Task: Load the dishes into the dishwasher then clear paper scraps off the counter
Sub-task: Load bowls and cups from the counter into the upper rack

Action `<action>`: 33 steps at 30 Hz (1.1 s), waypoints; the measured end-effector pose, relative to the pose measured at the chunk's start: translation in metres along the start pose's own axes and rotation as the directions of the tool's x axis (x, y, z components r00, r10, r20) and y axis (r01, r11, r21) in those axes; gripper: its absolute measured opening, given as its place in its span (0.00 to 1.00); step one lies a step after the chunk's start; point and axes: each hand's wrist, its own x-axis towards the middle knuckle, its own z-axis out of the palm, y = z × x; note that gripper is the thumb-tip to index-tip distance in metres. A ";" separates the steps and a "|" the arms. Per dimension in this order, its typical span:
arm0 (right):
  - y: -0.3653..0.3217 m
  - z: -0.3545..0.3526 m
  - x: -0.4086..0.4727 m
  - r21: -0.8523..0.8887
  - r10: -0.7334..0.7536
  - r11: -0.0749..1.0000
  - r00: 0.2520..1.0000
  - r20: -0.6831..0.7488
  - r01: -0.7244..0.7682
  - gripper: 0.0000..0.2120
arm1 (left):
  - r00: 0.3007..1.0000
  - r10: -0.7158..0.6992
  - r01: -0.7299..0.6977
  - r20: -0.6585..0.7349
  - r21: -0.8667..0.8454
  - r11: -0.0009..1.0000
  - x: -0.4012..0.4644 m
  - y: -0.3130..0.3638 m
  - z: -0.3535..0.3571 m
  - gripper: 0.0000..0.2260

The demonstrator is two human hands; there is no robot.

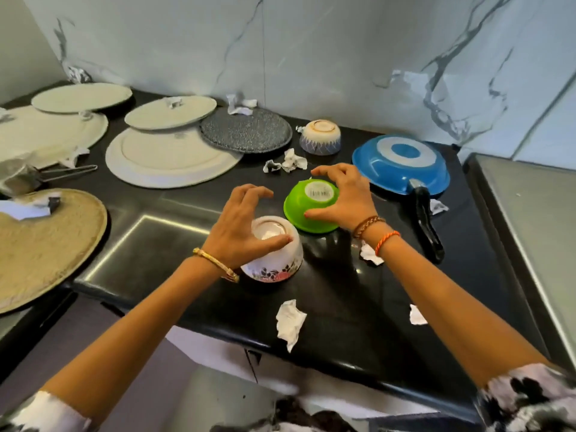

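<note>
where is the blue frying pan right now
In the head view the blue frying pan lies upside down on the right side of the black counter, just right of the green bowl under the right hand.
</note>
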 end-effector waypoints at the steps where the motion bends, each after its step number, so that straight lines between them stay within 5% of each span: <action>1: 0.004 0.003 0.007 -0.024 -0.008 1.000 0.999 0.040 0.009 0.36 | 0.999 -0.019 0.019 0.034 -0.006 1.000 0.001 -0.002 -0.001 0.41; 6: 0.015 0.024 0.019 0.040 0.003 0.999 0.982 0.191 -0.011 0.40 | 0.962 -0.058 0.041 0.267 0.065 0.997 -0.001 -0.002 -0.003 0.42; 17: 0.021 0.036 0.015 0.010 -0.042 0.999 0.994 0.104 0.041 0.44 | 0.894 -0.129 -0.027 0.428 0.339 0.940 0.004 0.001 0.005 0.51; 20: 0.020 0.036 0.015 0.046 -0.013 0.999 0.997 0.080 0.009 0.43 | 0.929 -0.105 0.032 0.355 0.205 0.978 0.007 0.000 0.000 0.50; 24: 0.012 0.029 0.013 0.268 0.063 0.962 0.998 -0.015 -0.057 0.41 | 0.963 -0.159 0.206 0.219 -0.215 0.955 0.020 0.003 -0.014 0.39; 26: 0.007 0.021 0.007 0.400 0.130 0.914 0.984 -0.118 -0.073 0.38 | 0.956 -0.200 0.281 0.213 -0.487 0.827 0.027 0.008 -0.022 0.35; 29: 0.001 0.005 -0.009 0.557 0.181 0.830 0.958 -0.223 -0.027 0.38 | 0.912 -0.248 0.402 0.326 -0.833 0.381 0.031 0.016 -0.029 0.36; 31: -0.006 -0.005 -0.021 0.783 0.274 0.622 0.934 -0.230 0.010 0.38 | 0.871 -0.146 0.481 0.469 -0.875 0.060 0.031 0.019 -0.028 0.31; 33: -0.013 -0.011 -0.032 0.966 0.396 0.248 0.902 -0.172 0.075 0.41 | 0.799 0.047 0.596 0.600 -0.777 -0.201 0.031 0.020 -0.021 0.30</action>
